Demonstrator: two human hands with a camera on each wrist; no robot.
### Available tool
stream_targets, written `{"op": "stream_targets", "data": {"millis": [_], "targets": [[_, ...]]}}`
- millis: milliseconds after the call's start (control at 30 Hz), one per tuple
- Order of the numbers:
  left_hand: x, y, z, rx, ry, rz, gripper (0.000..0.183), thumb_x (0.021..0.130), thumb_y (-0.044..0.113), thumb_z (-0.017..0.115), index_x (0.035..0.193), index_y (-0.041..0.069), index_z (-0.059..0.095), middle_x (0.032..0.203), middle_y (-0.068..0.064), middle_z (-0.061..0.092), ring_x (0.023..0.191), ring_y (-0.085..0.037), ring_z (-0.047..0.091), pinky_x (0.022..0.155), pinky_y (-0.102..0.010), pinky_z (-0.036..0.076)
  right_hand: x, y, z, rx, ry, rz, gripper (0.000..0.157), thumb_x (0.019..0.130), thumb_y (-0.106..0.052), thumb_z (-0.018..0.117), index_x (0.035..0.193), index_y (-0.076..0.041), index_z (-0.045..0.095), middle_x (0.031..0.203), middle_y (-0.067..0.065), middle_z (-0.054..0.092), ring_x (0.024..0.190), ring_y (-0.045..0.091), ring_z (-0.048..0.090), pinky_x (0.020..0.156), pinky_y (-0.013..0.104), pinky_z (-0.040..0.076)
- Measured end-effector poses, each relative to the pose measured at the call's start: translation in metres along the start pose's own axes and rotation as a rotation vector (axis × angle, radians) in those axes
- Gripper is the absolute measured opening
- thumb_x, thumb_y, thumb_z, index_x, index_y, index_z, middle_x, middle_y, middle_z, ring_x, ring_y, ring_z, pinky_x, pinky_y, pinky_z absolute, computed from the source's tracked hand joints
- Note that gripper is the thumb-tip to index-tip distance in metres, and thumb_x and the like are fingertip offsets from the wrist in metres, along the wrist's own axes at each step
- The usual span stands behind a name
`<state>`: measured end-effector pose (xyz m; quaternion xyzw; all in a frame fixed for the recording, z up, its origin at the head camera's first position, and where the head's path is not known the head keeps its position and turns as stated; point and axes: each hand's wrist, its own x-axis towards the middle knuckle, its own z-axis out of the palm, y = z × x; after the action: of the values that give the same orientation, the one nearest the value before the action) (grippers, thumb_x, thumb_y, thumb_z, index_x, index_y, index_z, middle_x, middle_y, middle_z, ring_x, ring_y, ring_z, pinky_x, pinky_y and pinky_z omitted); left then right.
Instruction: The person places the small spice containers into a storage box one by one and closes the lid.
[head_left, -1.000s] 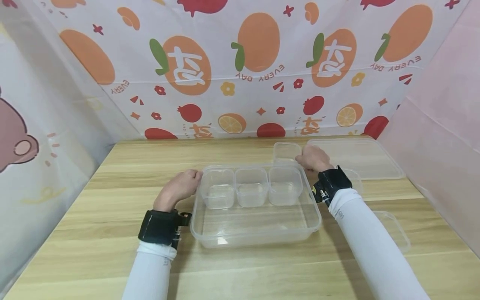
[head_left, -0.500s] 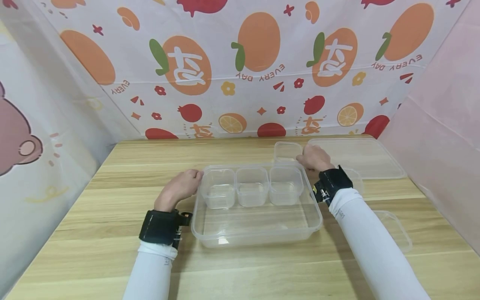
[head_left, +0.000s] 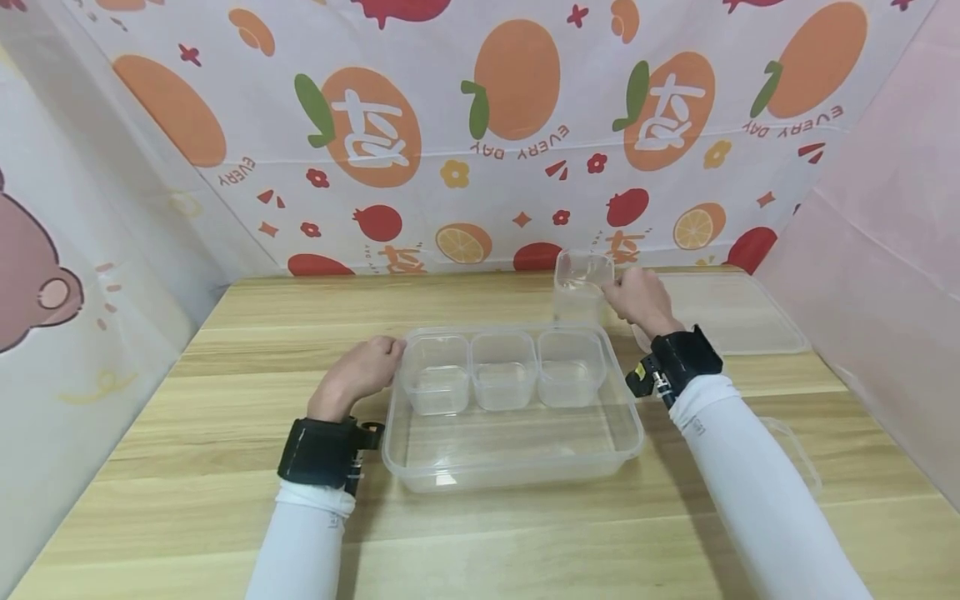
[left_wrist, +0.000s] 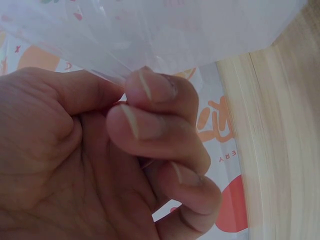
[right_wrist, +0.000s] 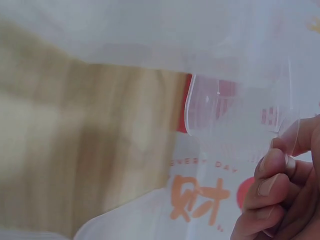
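A large clear plastic container stands at the middle of the table, with three small clear square containers in a row along its far side. My left hand grips the big container's left rim; in the left wrist view its thumb and index finger pinch the plastic edge. Behind the far right corner, my right hand pinches another small container by its rim, and it appears lifted. The right wrist view shows the fingers at the edge of that small container.
A large flat clear lid lies at the back right. Partly covered by the right sleeve, a smaller clear rounded lid lies on the wooden table. A fruit-printed cloth hangs directly behind the table.
My right hand has raised the small container from behind the big one and shifted slightly right and up. The left hand stays on the big container's rim.
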<state>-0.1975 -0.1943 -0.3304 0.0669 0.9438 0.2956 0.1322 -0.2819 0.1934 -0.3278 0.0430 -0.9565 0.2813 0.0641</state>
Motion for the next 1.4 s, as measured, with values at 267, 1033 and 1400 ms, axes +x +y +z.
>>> {"op": "stream_targets", "data": {"millis": [267, 1033, 1400], "targets": [[0.001, 0.000, 0.002, 0.005, 0.002, -0.004, 0.047, 0.111, 0.025, 0.027, 0.127, -0.007, 0.057, 0.089, -0.013, 0.057, 0.079, -0.026, 0.053, 0.069, -0.037, 0.042, -0.003, -0.004, -0.015, 0.064, 0.040, -0.004, 0.042, 0.098, -0.011, 0.044, 0.057, -0.010, 0.048, 0.051, 0.003, 0.051, 0.044, 0.015, 0.050, 0.045, 0.028, 0.029], [0.002, -0.001, 0.002, 0.019, 0.009, 0.006, 0.046, 0.111, 0.024, 0.026, 0.127, -0.007, 0.057, 0.086, -0.012, 0.055, 0.076, -0.025, 0.051, 0.066, -0.036, 0.039, -0.015, -0.031, -0.034, 0.151, 0.021, -0.055, 0.045, 0.102, -0.019, 0.047, 0.060, -0.004, 0.053, 0.049, 0.004, 0.050, 0.042, 0.017, 0.047, 0.043, 0.028, 0.030], [0.002, 0.000, 0.001, 0.046, 0.007, 0.009, 0.048, 0.111, 0.024, 0.025, 0.129, -0.008, 0.056, 0.090, -0.013, 0.058, 0.082, -0.026, 0.054, 0.071, -0.039, 0.042, -0.025, -0.050, -0.037, 0.171, 0.016, -0.068, 0.040, 0.098, -0.012, 0.044, 0.058, -0.006, 0.049, 0.053, 0.006, 0.047, 0.045, 0.020, 0.048, 0.044, 0.027, 0.034]]}}
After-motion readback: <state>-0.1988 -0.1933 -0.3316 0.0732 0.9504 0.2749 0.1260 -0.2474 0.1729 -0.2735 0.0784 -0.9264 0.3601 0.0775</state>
